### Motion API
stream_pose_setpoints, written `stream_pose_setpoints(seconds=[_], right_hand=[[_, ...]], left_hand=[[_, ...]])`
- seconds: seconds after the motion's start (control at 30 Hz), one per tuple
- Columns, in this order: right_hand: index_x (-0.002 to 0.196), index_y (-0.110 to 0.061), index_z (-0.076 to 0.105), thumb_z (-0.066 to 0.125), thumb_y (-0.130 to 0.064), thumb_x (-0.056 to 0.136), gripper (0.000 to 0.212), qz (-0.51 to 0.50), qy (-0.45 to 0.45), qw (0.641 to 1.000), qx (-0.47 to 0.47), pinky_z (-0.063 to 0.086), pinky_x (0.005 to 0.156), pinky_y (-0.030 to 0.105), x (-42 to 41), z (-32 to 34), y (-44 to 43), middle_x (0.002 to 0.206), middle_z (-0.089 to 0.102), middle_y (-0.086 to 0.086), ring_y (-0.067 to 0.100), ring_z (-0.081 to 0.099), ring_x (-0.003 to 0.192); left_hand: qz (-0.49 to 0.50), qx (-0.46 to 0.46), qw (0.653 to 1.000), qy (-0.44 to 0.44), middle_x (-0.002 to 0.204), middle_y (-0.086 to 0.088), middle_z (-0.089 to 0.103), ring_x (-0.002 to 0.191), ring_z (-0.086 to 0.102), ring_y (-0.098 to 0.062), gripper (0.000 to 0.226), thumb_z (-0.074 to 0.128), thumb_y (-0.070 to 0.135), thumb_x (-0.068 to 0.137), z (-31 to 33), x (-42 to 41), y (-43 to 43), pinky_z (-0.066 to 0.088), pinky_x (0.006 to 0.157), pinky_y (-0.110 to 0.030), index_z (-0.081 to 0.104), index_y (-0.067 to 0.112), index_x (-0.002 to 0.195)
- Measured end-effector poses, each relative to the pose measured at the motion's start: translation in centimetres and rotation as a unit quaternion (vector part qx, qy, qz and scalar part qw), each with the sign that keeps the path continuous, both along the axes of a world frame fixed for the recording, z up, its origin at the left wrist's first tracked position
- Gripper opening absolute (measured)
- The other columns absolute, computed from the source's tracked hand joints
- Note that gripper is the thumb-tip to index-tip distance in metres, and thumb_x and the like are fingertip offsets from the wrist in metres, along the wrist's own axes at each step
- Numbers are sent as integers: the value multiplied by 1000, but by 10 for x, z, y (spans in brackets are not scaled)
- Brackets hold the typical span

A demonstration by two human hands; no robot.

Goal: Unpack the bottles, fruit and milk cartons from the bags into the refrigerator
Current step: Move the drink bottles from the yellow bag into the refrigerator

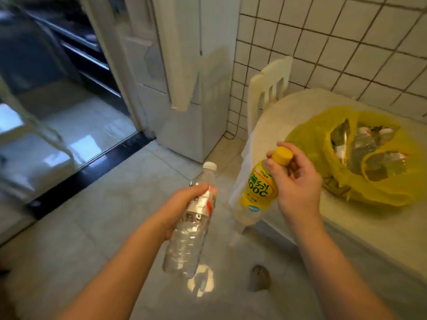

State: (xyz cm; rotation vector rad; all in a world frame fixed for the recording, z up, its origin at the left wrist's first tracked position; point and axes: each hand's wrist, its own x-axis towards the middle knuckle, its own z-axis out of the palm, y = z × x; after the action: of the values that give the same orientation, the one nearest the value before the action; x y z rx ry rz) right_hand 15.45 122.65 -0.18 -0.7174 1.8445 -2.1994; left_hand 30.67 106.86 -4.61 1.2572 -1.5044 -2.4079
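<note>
While the left hand [181,212] grips a clear bottle [184,245], label unreadable, the right hand [298,190] pinches a yellow bottle [255,195] marked "C"

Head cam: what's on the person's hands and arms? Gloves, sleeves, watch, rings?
Nothing worn that shows. The left hand and right hand have no gloves, and no rings show on the fingers in view. The left forearm and right forearm are uncovered down to the frame edge: no sleeves, watch or wristband visible.
</note>
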Motion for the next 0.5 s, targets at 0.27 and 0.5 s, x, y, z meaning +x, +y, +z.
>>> stream_pose_setpoints(seconds=[0.27, 0.5], right_hand=[[115, -21, 64, 68, 4, 88, 37, 198, 11, 980, 31, 54, 83, 22, 110, 6, -139, 101, 71, 4, 9, 68, 95], [115, -23, 63, 66, 6, 88, 40, 304, 10, 953, 13, 52, 82, 19, 162, 5, -280, 99, 72, -1, 6, 68, 94]], left_hand=[[214, -197, 956, 34, 77, -4, 73, 71, 69, -19, 28, 73, 39, 80, 12, 142, -84, 54, 68, -33, 69, 15, 94], [344, -293, 890, 65, 83, -3, 74, 74, 71, -16, 18, 72, 9, 86, 19, 203, -176, 56, 67, -25, 66, 11, 103]])
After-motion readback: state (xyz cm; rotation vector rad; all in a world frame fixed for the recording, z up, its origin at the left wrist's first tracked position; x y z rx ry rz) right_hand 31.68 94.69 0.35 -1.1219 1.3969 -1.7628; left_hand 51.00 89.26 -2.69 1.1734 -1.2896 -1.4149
